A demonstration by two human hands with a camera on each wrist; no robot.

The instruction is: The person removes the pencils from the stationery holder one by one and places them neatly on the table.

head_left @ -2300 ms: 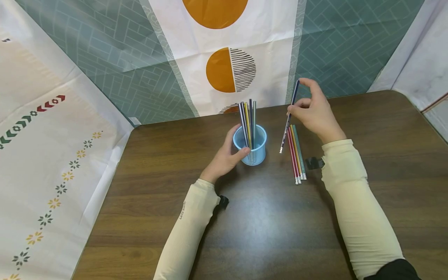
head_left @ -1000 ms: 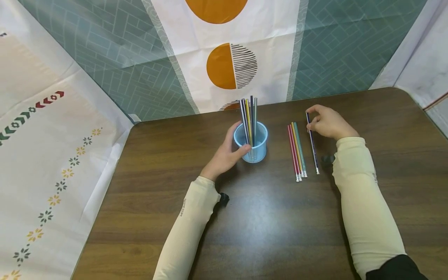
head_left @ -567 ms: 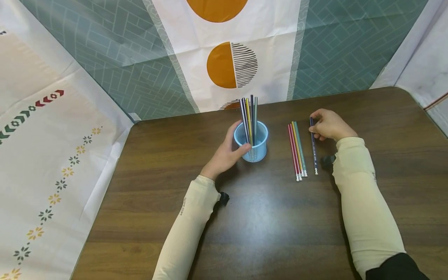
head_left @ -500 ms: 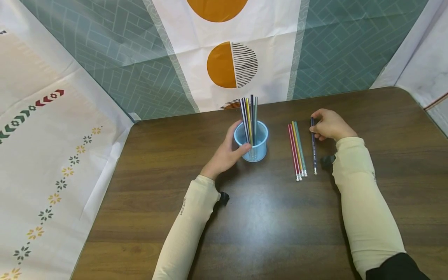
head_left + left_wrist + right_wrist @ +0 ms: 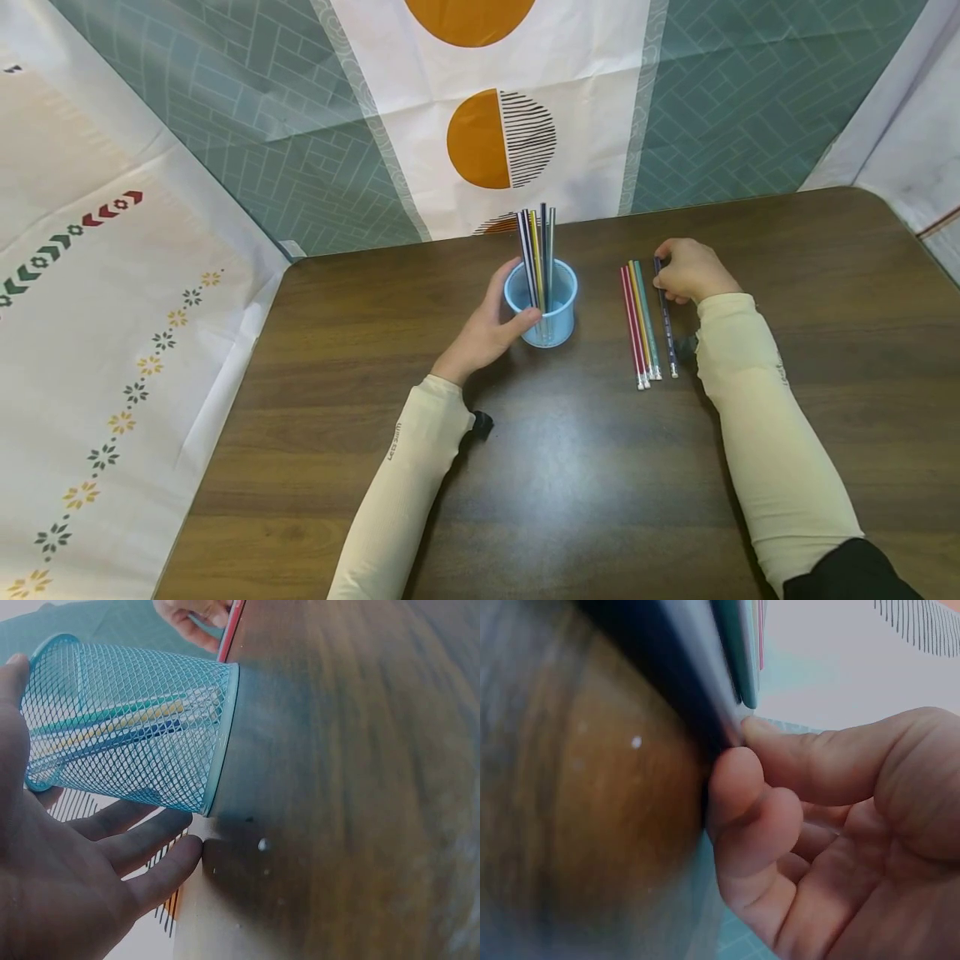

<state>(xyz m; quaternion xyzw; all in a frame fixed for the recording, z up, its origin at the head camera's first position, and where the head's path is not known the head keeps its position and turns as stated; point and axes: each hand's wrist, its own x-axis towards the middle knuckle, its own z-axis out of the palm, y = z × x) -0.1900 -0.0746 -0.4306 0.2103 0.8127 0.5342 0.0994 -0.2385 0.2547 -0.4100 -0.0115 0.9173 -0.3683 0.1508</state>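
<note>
My left hand (image 5: 483,337) grips a light blue mesh pencil cup (image 5: 561,321), thumb at the front of the rim and fingers behind. Several pencils (image 5: 535,262), dark, yellow and greenish, stand in the cup and lean to its left side; their lower ends show through the mesh in the left wrist view. My right hand (image 5: 696,271) pinches the far end of a dark blue pencil (image 5: 668,337) between thumb and fingers, low over the table. Just left of that pencil lies a row of red, yellow and green pencils (image 5: 641,325), eraser ends toward me.
The brown wooden table (image 5: 555,500) ends at the back against a hanging cloth (image 5: 592,125) with orange circles. A white patterned cloth (image 5: 112,333) hangs along the left side. A small black device (image 5: 482,425) sits at my left wrist.
My right hand has lowered the dark blue pencil from the air to the table, right of the row, then slid it left, closer to the green pencils. The left hand stays on the cup.
</note>
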